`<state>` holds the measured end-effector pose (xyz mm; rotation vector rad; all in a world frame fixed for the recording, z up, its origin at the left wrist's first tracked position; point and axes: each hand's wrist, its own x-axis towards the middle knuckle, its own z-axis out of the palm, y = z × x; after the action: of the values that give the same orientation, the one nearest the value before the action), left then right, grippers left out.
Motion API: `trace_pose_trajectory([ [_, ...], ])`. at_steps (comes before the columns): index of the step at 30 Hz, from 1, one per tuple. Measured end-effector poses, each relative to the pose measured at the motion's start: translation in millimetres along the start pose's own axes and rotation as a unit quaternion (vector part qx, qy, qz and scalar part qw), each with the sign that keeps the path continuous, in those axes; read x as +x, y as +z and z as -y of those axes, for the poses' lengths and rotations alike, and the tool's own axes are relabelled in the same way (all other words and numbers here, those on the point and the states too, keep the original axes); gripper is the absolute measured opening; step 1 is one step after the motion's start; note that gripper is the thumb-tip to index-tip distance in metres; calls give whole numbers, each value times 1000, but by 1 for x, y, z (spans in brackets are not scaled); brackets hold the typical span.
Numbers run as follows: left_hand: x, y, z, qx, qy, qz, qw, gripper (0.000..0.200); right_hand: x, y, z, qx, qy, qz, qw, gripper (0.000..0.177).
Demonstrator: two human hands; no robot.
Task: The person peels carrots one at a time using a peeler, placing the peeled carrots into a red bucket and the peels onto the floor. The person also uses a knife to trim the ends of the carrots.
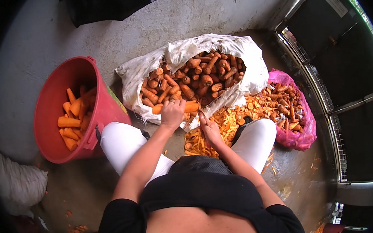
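Observation:
My left hand [172,114] is closed around a bright orange carrot [190,107], held roughly level at the front edge of the open white sack [133,83]. Unpeeled brown-orange carrots [188,79] fill the sack. At the carrot's right end is my right hand [208,128], its fingers closed on a small, thin tool [200,110] that is too small to make out clearly. Orange peelings [222,127] and cut carrot ends lie in a heap just below and to the right of my hands.
A red bucket [47,123] with bright peeled carrots [69,122] stands at the left. At the right is a pink mesh bag [302,140] of carrot pieces. A whitish sack [18,180] lies lower left, a wall [196,15] rises behind, and dark gate panels [335,61] stand right.

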<state>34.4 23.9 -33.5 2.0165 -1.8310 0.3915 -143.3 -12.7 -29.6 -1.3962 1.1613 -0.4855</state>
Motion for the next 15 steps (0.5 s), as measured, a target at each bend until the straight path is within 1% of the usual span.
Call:
trace_pose_trajectory([
  [2,-2,2,-2,-41,-36,34,998,21,3,-1,-6,-17,-25,-3,1000,49],
  [3,-3,3,-3,-62,-54,50,995,22,5,-2,-11,-32,-9,-1,999,48],
  [5,-4,5,-4,-63,-58,43,995,20,11,-4,-20,-62,22,3,998,48],
  [6,-4,5,-4,-63,-60,39,995,19,11,-4,-20,-68,6,-3,998,47],
  [8,-3,3,-4,-82,-88,81,989,19,12,-3,-19,-79,-25,-15,996,46],
  [12,1,-7,-11,-148,-173,177,957,22,14,-2,-18,-103,-37,-17,994,48],
  [15,6,-13,-8,-143,-172,220,950,27,13,-2,-18,-118,-51,-18,992,50],
])
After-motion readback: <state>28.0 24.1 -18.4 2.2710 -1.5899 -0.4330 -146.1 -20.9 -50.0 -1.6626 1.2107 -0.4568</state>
